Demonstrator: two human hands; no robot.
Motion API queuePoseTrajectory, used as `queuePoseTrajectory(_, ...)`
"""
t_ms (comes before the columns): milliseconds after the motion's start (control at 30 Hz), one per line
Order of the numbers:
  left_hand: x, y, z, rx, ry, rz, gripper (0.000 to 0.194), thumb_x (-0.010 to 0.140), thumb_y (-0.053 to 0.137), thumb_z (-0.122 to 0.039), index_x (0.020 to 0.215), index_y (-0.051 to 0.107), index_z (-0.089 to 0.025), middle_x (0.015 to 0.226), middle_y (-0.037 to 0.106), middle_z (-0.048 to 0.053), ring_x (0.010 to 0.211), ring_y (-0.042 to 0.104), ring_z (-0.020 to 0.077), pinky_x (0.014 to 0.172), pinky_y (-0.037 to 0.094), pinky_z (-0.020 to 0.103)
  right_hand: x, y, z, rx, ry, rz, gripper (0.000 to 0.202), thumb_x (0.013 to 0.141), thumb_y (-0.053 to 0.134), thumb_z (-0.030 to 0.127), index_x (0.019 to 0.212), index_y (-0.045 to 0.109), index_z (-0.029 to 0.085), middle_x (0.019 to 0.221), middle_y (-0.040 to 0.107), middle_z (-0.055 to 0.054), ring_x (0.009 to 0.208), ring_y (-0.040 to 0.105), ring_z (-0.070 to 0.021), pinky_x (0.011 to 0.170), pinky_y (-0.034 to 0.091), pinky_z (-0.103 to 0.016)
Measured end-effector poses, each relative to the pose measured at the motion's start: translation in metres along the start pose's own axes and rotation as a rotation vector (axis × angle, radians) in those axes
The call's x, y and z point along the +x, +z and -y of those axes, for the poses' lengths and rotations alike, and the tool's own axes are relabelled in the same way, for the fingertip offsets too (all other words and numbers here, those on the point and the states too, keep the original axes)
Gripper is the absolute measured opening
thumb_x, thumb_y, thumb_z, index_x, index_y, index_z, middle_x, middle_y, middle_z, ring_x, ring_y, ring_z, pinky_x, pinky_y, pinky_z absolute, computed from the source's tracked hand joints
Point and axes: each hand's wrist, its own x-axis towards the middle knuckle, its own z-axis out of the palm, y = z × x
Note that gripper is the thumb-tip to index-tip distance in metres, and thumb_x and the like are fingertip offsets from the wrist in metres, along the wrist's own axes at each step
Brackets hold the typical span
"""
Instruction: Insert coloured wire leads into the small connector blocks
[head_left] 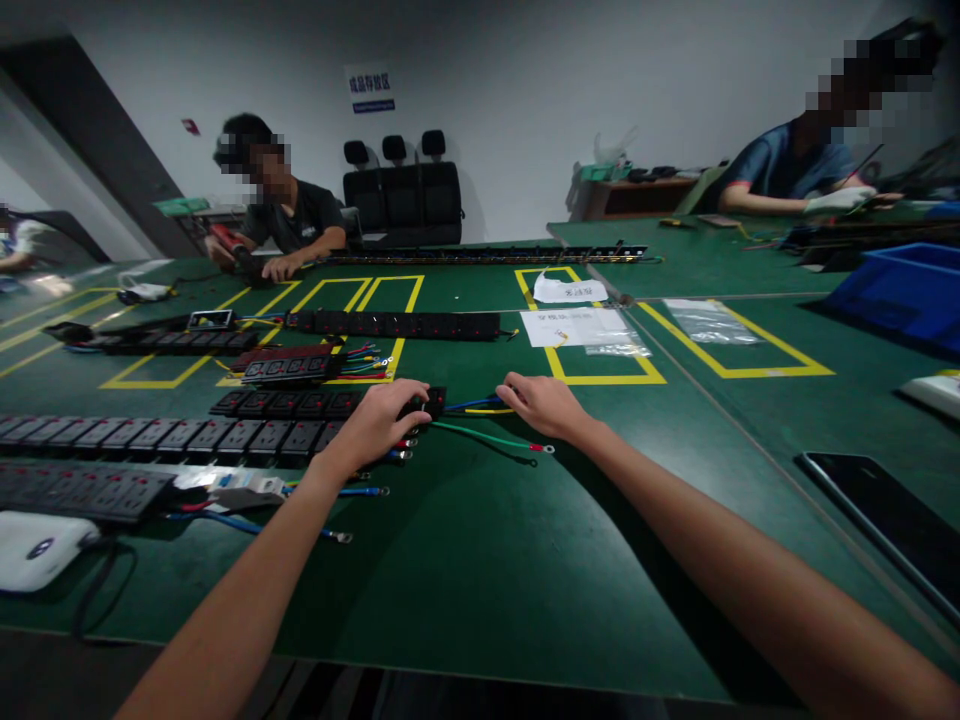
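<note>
My left hand (386, 415) is closed around the right end of a black socket strip (292, 403) lying on the green table. Blue and yellow wires (472, 408) run out of that end to my right hand (541, 402), whose fingers are pinched on them. A green wire (487, 436) with a red-sleeved ring terminal hangs free below, angled toward the right. Nearer to me, a long grey socket strip (217, 437) passes beside my left wrist. Wire ends with ring lugs show under my left hand, and the wire tips inside my right hand are hidden.
More socket strips (397, 325) lie beyond my hands. A paper sheet (570, 328) and plastic bags (709, 322) lie ahead. At right are a phone (885, 520) and a blue bin (904, 295). A white device (45, 550) sits at left. Two co-workers work across the table.
</note>
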Motion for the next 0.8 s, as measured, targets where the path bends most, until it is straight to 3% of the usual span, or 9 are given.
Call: queuePoseTrajectory(800, -0.0002, 0.0026, -0.0006, -0.023, -0.023, -0.011, 0.013, 0.1, 0.06, -0.032, 0.101, 0.065, -0.02, 0.124, 0.07, 0.012, 0.114, 0.067, 0.0271, 0.1, 0.051, 0.048, 0.0001, 0.0019, -0.0015, 0.014, -0.007, -0.016, 0.043, 0.107, 0.031, 0.05, 0.095, 0.061, 0.021, 0.081, 0.069, -0.005, 0.068, 0.058, -0.018, 0.06, 0.023, -0.029)
